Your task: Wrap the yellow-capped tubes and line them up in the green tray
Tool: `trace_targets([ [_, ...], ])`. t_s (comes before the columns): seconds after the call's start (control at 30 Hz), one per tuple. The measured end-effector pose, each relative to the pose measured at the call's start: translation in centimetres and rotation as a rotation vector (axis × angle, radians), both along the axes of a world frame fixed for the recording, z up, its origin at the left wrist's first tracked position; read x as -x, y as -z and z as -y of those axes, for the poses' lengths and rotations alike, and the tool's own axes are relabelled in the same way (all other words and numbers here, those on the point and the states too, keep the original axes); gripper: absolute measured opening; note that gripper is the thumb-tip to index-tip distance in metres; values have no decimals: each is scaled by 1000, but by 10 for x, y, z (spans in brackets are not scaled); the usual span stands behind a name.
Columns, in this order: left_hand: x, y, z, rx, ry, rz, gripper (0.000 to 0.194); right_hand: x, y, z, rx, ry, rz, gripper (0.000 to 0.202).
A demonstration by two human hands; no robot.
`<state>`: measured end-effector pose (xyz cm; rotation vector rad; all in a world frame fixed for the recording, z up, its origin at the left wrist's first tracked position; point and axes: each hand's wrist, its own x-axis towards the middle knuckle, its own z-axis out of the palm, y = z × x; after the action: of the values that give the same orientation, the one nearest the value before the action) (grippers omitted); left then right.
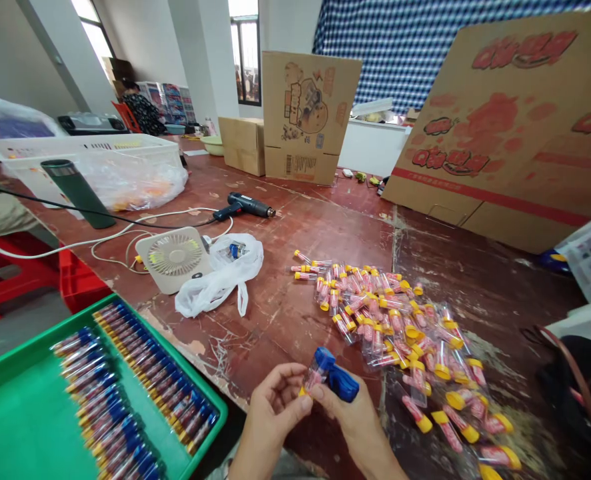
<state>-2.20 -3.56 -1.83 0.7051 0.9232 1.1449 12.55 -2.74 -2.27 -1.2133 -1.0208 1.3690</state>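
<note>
My left hand (270, 407) is closed, its fingertips pinching the yellow-capped end of a small clear tube (319, 372) with pink contents. Blue material covers the tube's far end. My right hand (358, 413) is closed round a bundle of glossy blue film (342, 384), its thumb resting against the same tube. To the right lies a loose pile of clear tubes (395, 317) with yellow caps and pink contents. A green tray (20, 407) on the left holds rows of finished-looking tubes (155, 373) with blue ends and yellow caps.
Beyond my hands lie a white plastic bag (220, 273), a small fan (175, 259), a heat gun (245, 205) and cables. A green bottle (78, 193) stands near a white crate (145, 143). Cardboard boxes (308, 113) line the back; a person (145, 110) sits far off.
</note>
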Motion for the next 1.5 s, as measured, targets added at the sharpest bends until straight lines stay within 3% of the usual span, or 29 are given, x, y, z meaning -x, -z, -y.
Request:
trace_targets([
  [0.17,4,-2,-2,-17,97,45,37,2,5,3,26,125,-90,29],
  [0.27,7,0,-3,-21,154,100,40,2,7,3,39,130,-162,28],
  [0.43,5,3,-4,53,-15,63,23,13,9,4,84,98,-203,31],
  [0.73,2,6,-6,115,-151,121,22,23,14,5,86,79,-174,26],
  [1.13,-1,9,-6,142,-212,164,23,31,19,3,92,96,-104,29],
  [1.4,8,10,-1,123,-137,315,24,32,30,0,168,227,19,44],
  [1.5,15,14,0,104,-112,302,31,36,36,-1,210,155,71,46],
])
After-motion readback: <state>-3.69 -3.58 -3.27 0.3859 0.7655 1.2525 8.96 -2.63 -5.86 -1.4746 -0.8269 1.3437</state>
